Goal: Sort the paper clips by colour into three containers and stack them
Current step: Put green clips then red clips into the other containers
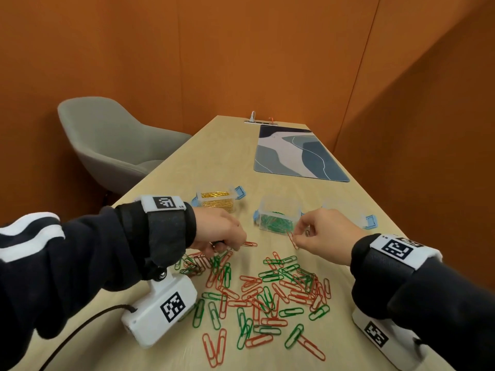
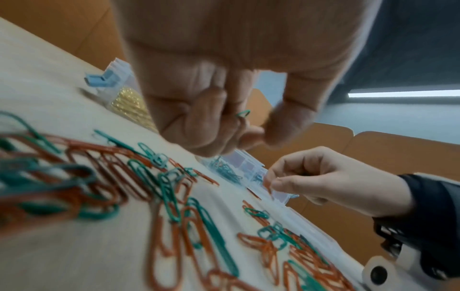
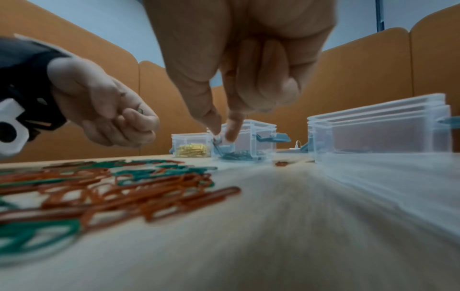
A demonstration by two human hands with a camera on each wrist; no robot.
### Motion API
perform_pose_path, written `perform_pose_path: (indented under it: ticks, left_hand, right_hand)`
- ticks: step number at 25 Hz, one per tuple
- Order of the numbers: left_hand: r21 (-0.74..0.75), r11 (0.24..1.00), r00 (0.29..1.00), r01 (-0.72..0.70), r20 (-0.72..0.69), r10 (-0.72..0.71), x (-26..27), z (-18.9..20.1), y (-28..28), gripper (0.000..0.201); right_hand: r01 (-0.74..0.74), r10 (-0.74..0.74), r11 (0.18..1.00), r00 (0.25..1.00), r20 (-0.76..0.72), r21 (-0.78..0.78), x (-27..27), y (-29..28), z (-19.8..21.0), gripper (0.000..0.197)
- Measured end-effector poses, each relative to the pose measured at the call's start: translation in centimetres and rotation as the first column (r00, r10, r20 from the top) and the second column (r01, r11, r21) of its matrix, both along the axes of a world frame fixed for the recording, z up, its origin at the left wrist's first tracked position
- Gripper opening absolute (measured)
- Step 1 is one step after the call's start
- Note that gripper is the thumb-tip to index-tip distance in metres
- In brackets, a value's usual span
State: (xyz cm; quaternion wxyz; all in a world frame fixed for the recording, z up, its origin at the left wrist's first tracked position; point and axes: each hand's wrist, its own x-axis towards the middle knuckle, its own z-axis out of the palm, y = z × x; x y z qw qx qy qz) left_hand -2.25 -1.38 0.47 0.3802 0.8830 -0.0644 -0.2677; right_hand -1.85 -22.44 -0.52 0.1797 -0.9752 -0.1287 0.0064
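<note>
Light, springy wire: the right hand [image 1: 322, 235] pinches a red paper clip [image 1: 292, 240] by its end; the left hand [image 1: 218, 230] grips green clips [image 2: 242, 114] (slippery, snag-prone).

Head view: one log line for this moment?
left hand: holds green clip | right hand: pinches red clip | red container: empty

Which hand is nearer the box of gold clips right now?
Left. The left hand is just in front of the gold clip box; the right hand is farther off, past the green clip box.
</note>
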Motion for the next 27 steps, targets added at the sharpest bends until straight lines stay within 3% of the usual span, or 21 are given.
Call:
perform_pose_path:
  ticks: [3,5,7,13,15,17,19,21,24,27]
  left_hand:
    - [0.301,0.937,0.963,0.177,0.144,-0.229,-0.6,0.2,0.8,0.011]
    - [0.414,0.88,0.931,0.234,0.164,-0.325,-0.5,-0.2,1.1,0.025]
    - [0.438,0.862,0.912,0.254,0.188,-0.365,-0.6,-0.4,1.0,0.028]
    - [0.528,0.812,0.89,0.249,0.206,-0.407,-0.7,-1.0,0.0,0.018]
    - [0.491,0.841,0.901,0.225,0.224,-0.372,-0.7,-0.8,0.3,0.009]
    - [0.358,0.92,0.95,0.159,0.199,-0.241,-0.4,-0.6,0.7,0.012]
    - [0.077,0.997,0.999,0.023,-0.029,-0.021,-0.2,-0.2,0.8,0.026]
    - [-0.133,0.985,0.971,-0.113,-0.223,0.082,0.0,0.1,0.5,0.033]
    - [-0.275,0.95,0.964,-0.15,-0.254,0.078,0.4,-0.2,-0.3,0.043]
    - [-0.345,0.931,0.968,-0.12,-0.247,0.034,0.5,-0.4,-1.4,0.029]
  right_hand:
    - [-0.078,0.078,0.997,0.996,-0.044,0.01,-0.4,0.3,0.3,0.02]
    - [-0.135,0.127,0.99,0.983,-0.135,-0.048,-0.8,0.5,0.5,0.024]
    - [-0.15,0.131,0.984,0.974,-0.184,-0.095,-1.0,0.7,0.5,0.025]
    - [-0.155,0.14,0.983,0.979,-0.147,-0.097,-0.8,0.8,-0.1,0.018]
    - [-0.131,0.122,0.988,0.986,-0.115,-0.075,-0.8,0.7,-0.1,0.02]
    - [-0.118,0.113,0.991,0.989,-0.091,-0.056,-0.6,0.7,-0.2,0.02]
    - [-0.128,0.122,0.991,0.987,-0.108,-0.047,-0.6,0.8,-0.3,0.017]
    - [-0.146,0.137,0.987,0.982,-0.13,-0.061,-0.6,0.9,-0.5,0.024]
    - [-0.179,0.169,0.983,0.974,-0.148,-0.052,-0.7,0.9,-0.4,0.029]
    - [-0.212,0.205,0.977,0.963,-0.175,-0.023,-0.9,0.9,-0.3,0.026]
